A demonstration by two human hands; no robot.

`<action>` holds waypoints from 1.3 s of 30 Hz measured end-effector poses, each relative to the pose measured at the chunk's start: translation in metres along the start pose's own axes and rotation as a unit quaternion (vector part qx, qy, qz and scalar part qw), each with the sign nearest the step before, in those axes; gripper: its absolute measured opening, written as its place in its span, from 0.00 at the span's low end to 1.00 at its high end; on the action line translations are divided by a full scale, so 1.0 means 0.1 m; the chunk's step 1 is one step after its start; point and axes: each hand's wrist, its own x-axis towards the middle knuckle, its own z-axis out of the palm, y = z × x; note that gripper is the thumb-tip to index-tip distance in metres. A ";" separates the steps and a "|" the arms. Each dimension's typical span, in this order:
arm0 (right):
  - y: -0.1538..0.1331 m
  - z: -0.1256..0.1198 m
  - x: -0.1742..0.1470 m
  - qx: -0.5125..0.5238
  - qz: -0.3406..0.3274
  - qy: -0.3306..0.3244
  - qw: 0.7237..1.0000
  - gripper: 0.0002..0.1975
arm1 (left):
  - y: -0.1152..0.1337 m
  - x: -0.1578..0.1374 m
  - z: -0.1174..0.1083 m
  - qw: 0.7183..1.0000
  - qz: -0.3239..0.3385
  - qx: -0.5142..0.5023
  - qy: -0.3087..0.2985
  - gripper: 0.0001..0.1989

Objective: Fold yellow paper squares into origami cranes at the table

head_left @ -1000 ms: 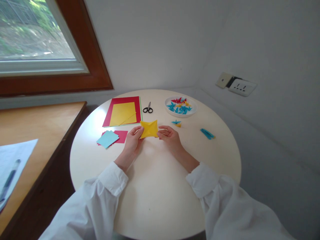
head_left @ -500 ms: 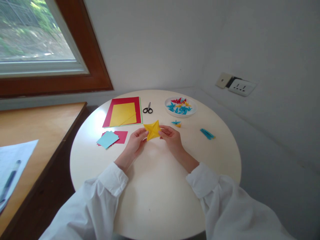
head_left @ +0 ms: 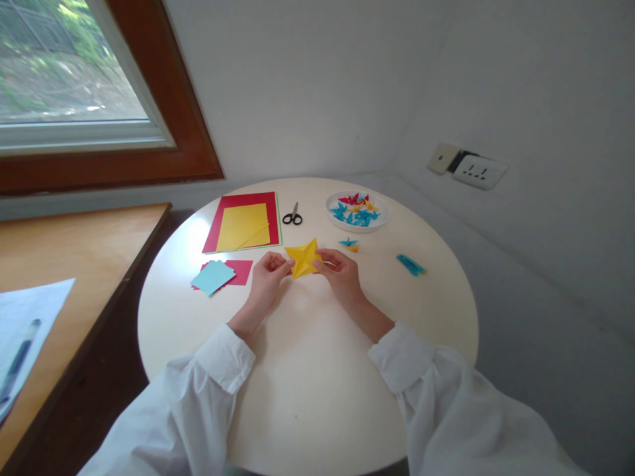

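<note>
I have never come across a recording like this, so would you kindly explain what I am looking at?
No machine is at work: this is a person working bare-handed, and every picture comes from one camera worn on the head, looking forward and down. The right hand pinches a yellow folded paper by its right side; the left hand touches its left side with the thumb. Beneath is a round white table. On it lie large coloured sheets, smaller paper squares, black-handled scissors, a white dish of small folded paper figures and, towards the right, some blue folded pieces.
</note>
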 end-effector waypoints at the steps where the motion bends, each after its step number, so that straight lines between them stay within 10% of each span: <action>1: 0.00 0.00 0.00 -0.004 -0.004 0.002 1.000 0.15 | -0.01 0.00 0.00 0.999 0.028 0.037 0.006 0.11; 15: 0.08 -0.02 -0.06 -0.096 -0.103 -0.035 0.989 0.13 | -0.13 -0.02 0.00 0.963 0.108 0.246 -0.008 0.05; 39: 0.07 0.02 -0.12 -0.100 -0.118 -0.073 0.985 0.07 | -0.09 0.01 -0.01 0.997 0.040 0.063 0.002 0.13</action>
